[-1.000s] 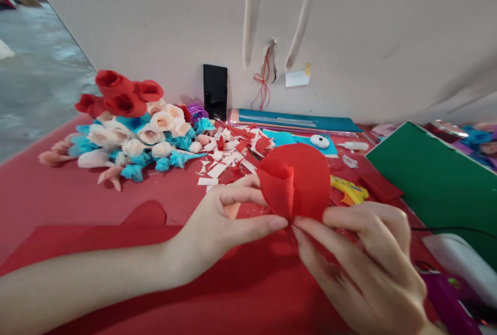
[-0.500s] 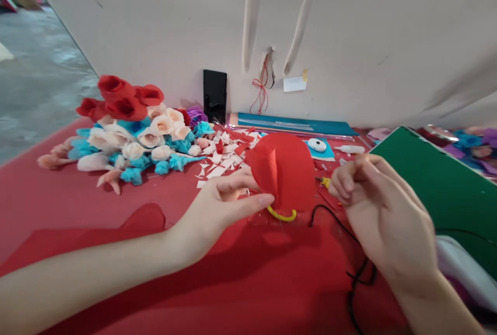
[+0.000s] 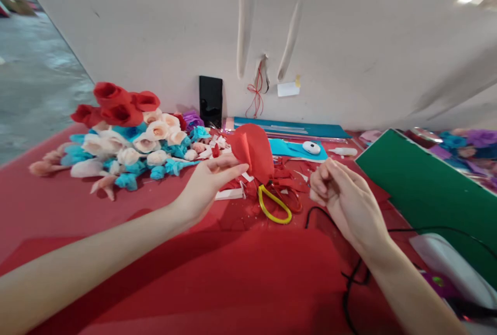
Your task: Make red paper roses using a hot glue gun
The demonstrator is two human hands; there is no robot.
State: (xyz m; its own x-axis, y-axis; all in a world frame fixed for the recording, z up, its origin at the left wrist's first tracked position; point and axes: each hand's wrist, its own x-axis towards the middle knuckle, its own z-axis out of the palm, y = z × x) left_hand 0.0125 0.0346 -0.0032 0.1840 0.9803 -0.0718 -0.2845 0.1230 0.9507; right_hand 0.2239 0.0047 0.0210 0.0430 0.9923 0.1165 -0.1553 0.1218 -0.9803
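Note:
My left hand [image 3: 212, 182] pinches a curved, rounded red paper petal [image 3: 261, 154] between thumb and fingers, holding it up above the table. My right hand [image 3: 345, 198] is raised to the right of the petal, apart from it, with its fingers curled and pressed together. Whatever those fingers may hold is hidden. Below the petal lie scissors [image 3: 275, 205] with a yellow handle loop. A large red paper sheet [image 3: 217, 278] lies nearest to me, under my forearms.
Paper flowers [image 3: 132, 143] are heaped on the left. A black phone [image 3: 210, 101] leans on the wall. Blue paper [image 3: 283, 147], a white round object [image 3: 311, 147] and a small white bottle [image 3: 344, 151] lie behind. A green board [image 3: 435, 185] and black cable [image 3: 351, 278] are right.
Both hands have shifted left in the view. The petal, seen broad before, is now turned more edge-on. More of the scissors shows below it. The yellow item by my right fingers is out of sight.

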